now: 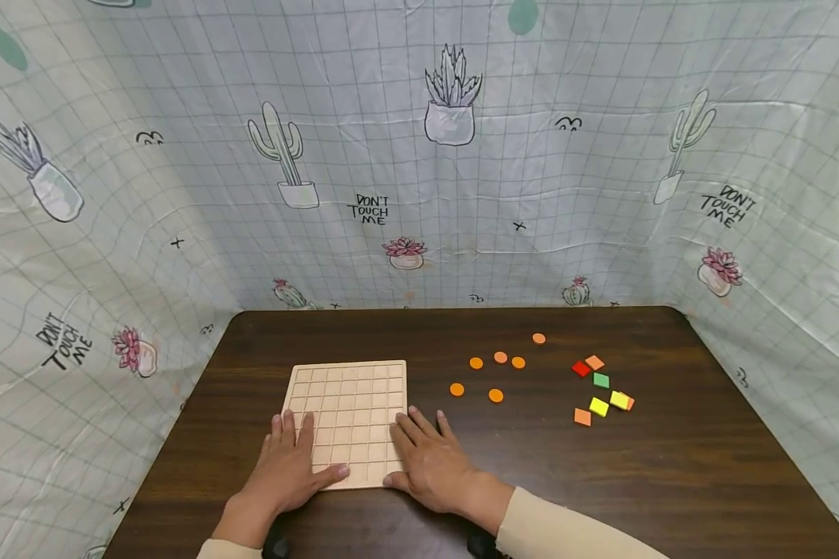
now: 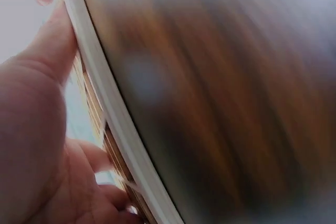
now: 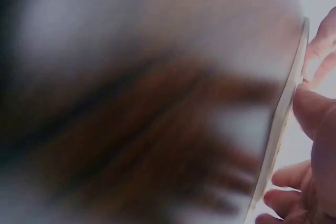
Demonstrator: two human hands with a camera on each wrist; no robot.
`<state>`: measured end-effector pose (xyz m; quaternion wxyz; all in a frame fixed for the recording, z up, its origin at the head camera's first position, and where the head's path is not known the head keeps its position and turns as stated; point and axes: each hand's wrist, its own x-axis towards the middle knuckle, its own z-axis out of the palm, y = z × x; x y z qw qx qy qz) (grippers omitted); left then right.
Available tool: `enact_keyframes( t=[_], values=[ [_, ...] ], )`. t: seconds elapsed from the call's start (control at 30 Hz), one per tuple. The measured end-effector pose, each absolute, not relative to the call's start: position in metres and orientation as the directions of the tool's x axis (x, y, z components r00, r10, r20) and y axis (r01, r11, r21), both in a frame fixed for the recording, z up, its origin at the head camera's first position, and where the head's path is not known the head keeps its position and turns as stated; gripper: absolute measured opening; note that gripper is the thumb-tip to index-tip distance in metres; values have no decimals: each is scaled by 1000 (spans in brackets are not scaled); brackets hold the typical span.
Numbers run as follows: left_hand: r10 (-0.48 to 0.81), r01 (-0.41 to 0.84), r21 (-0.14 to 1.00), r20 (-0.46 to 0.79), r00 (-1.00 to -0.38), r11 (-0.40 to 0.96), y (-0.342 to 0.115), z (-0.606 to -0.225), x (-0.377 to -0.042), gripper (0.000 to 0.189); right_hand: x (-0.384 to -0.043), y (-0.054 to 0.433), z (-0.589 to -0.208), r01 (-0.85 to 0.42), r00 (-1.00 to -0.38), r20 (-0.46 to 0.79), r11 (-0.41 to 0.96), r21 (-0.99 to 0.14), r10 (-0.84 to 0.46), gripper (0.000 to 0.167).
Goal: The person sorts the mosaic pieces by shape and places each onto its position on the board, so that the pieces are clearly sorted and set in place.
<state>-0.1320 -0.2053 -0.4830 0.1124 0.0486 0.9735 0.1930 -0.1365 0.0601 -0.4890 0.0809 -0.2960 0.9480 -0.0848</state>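
A pale wooden board (image 1: 353, 419) marked with a grid of squares lies flat on the table, left of centre in the head view. My left hand (image 1: 283, 471) rests at its left front corner, fingers stretched along the left side and thumb over the front edge. At the right front corner is my right hand (image 1: 433, 470), its fingers extended and fingertips at the right edge. From the left wrist, the board's rim (image 2: 107, 93) shows close up beside the left thumb (image 2: 55, 43). In the right wrist view the right thumb (image 3: 310, 109) touches the board's edge (image 3: 274, 135).
Several orange discs (image 1: 496, 396) are scattered right of the board on the dark wood-grain table (image 1: 531, 466). Farther right lie small square tiles, among them a red tile (image 1: 581, 369), a green tile (image 1: 601, 380) and a yellow tile (image 1: 598, 407). A printed curtain (image 1: 461, 194) surrounds the table.
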Motion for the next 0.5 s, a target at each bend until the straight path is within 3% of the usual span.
enact_keyframes(
  t=[0.27, 0.5],
  values=[
    [139, 60, 388, -179, -974, 920, -157, -485, -124, 116, -127, 103, -487, -528, -823, -89, 813, -247, -561, 73],
    [165, 92, 399, -154, -974, 912, -146, -483, -121, 113, -118, 117, -490, -534, -828, -29, 805, -259, -559, 72]
  ],
)
